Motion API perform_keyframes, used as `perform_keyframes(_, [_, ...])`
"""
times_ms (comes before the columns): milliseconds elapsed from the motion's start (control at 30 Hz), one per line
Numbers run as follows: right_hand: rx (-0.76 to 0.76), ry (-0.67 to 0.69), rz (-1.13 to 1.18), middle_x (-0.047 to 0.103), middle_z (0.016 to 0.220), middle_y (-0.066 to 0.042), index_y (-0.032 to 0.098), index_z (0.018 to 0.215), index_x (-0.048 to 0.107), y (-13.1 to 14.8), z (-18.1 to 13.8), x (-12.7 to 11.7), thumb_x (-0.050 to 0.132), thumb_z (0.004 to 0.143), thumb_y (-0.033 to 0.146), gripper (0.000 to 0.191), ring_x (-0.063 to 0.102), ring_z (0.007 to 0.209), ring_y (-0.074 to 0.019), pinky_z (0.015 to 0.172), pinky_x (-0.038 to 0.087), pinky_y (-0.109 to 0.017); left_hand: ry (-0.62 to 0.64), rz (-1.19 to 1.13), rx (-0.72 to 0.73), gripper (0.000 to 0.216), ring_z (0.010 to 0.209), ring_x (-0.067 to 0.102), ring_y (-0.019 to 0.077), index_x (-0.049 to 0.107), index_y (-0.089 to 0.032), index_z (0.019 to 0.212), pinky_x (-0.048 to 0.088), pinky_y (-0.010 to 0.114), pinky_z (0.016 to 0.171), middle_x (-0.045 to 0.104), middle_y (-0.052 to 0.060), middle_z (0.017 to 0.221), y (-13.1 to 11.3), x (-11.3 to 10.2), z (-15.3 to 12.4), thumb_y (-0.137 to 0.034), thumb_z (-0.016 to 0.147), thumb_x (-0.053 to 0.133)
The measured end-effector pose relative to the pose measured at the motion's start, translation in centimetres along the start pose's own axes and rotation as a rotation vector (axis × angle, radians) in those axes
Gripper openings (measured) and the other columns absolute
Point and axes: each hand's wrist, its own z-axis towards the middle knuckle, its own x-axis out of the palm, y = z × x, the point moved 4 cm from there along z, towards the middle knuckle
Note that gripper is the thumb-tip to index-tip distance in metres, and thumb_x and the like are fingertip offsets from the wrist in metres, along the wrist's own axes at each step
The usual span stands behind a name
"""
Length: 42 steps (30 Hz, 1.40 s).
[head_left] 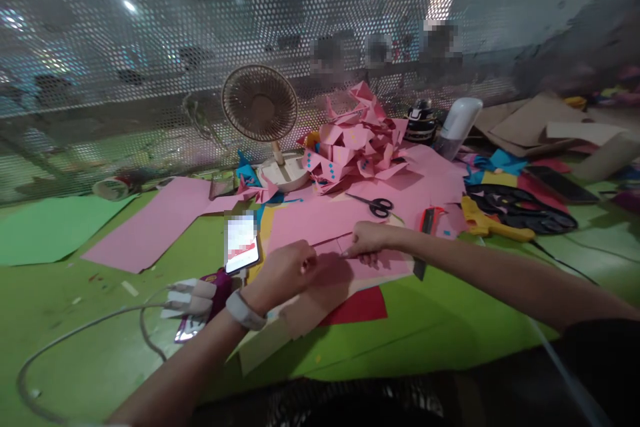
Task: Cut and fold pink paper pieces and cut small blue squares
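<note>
Pinning pink paper (pixel 300 220) mid-frame under left hand (pixel 287 271), grip hard to tell, steadying it for right hand (pixel 367 240) pinching the crease beside; scissors (pixel 376 205) parked above.

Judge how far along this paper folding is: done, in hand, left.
Done: a heap of folded pink pieces beside the fan. In hand: left hand and right hand work a pink sheet. Left, probably: the flat pink sheet lying unfolded.

No legible txt anywhere, incl. blurred phone (pixel 242 242) screen.
</note>
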Motion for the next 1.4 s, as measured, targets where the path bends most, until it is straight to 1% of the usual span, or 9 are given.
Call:
perform_keyframes(67, [-0.009, -0.007, -0.005, 0.06, 0.04, -0.001, 0.011, 0.053, 0.06, -0.1, 0.0, 0.0, 0.067, 0.068, 0.046, 0.039, 0.055, 0.034, -0.0109, 0.039, 0.044, -0.02, 0.109, -0.133, -0.221, 0.055, 0.053, 0.059, 0.0163, 0.061, -0.015, 0.055, 0.044, 0.027, 0.055, 0.062, 0.007, 0.056, 0.6, 0.6, 1.3, -0.055, 0.085, 0.037])
perform_keyframes(167, [-0.016, -0.02, -0.007, 0.06, 0.039, 0.0, 0.012, 0.051, 0.058, 0.1, -0.2, 0.0, 0.066, 0.07, 0.044, 0.038, 0.054, 0.033, -0.0102, 0.039, 0.044, -0.02, 0.302, -0.455, -0.378, 0.052, 0.038, 0.051, 0.0124, 0.055, -0.015, 0.049, 0.041, 0.024, 0.045, 0.056, 0.003, 0.043, 1.0, 2.7, 2.7, -0.056, 0.08, 0.045])
perform_keyframes(400, [-0.038, -0.014, -0.004, 0.059, 0.039, 0.0, 0.013, 0.048, 0.057, 0.1, -0.2, 0.1, 0.068, 0.064, 0.053, 0.045, 0.055, 0.034, -0.0109, 0.037, 0.042, -0.02, 0.4, -0.519, -0.457, 0.051, 0.031, 0.04, 0.0096, 0.05, -0.015, 0.041, 0.035, 0.023, 0.039, 0.048, 0.001, 0.034, 2.3, 4.0, 2.8, -0.051, 0.077, 0.05])
perform_keyframes(633, [-0.052, -0.019, -0.012, 0.06, 0.04, -0.001, 0.013, 0.048, 0.056, 0.0, -0.2, 0.0, 0.066, 0.064, 0.057, 0.048, 0.056, 0.035, -0.0113, 0.039, 0.045, -0.02, 0.413, -0.519, -0.491, 0.057, 0.032, 0.042, 0.0105, 0.05, -0.016, 0.043, 0.036, 0.024, 0.04, 0.049, 0.001, 0.034, 3.0, 3.8, 2.0, -0.064, 0.073, 0.048])
perform_keyframes(933, [-0.121, -0.084, -0.115, 0.063, 0.046, -0.004, 0.012, 0.053, 0.057, 0.0, -1.0, 0.3, 0.056, 0.072, 0.06, 0.051, 0.056, 0.036, -0.011, 0.041, 0.048, -0.021, 0.379, -0.537, -0.519, 0.058, 0.03, 0.041, 0.0096, 0.051, -0.015, 0.042, 0.037, 0.023, 0.038, 0.048, 0.001, 0.034, 4.2, 3.4, -0.8, -0.066, 0.071, 0.049])
perform_keyframes(1067, [-0.209, -0.209, -0.276, 0.068, 0.06, -0.005, 0.011, 0.07, 0.062, 1.0, -2.2, -0.7, 0.045, 0.083, 0.056, 0.05, 0.059, 0.043, -0.0105, 0.043, 0.045, -0.019, 0.341, -0.566, -0.534, 0.058, 0.028, 0.04, 0.0083, 0.052, -0.014, 0.045, 0.034, 0.022, 0.035, 0.048, 0.0, 0.035, 4.1, 3.1, -1.5, -0.068, 0.068, 0.052])
perform_keyframes(1200, [-0.321, -0.474, -0.528, 0.068, 0.088, -0.009, 0.013, 0.099, 0.06, 2.4, -3.4, -2.1, 0.05, 0.086, 0.038, 0.03, 0.064, 0.075, -0.018, 0.059, 0.046, -0.023, 0.228, -0.683, -0.53, 0.059, 0.029, 0.043, 0.008, 0.054, -0.014, 0.049, 0.033, 0.02, 0.034, 0.051, 0.0, 0.037, 3.7, 2.2, -0.8, -0.069, 0.068, 0.051])
perform_keyframes(1300, [-0.387, -0.591, -0.724, 0.064, 0.098, -0.013, 0.014, 0.094, 0.061, 2.9, -3.5, -1.7, 0.049, 0.085, 0.021, 0.016, 0.059, 0.093, -0.0226, 0.068, 0.043, -0.027, 0.112, -0.751, -0.521, 0.057, 0.03, 0.047, 0.0088, 0.055, -0.013, 0.051, 0.03, 0.018, 0.033, 0.051, 0.0, 0.036, 3.3, 1.3, 0.0, -0.068, 0.07, 0.051])
perform_keyframes(1400, [-0.429, -0.649, -0.866, 0.062, 0.095, -0.012, 0.014, 0.084, 0.061, 2.7, -3.3, -1.0, 0.047, 0.083, 0.009, 0.015, 0.057, 0.09, -0.0209, 0.067, 0.04, -0.026, 0.054, -0.812, -0.473, 0.056, 0.029, 0.045, 0.0082, 0.056, -0.014, 0.053, 0.027, 0.017, 0.032, 0.048, -0.001, 0.034, 3.0, 0.6, 0.4, -0.065, 0.072, 0.05])
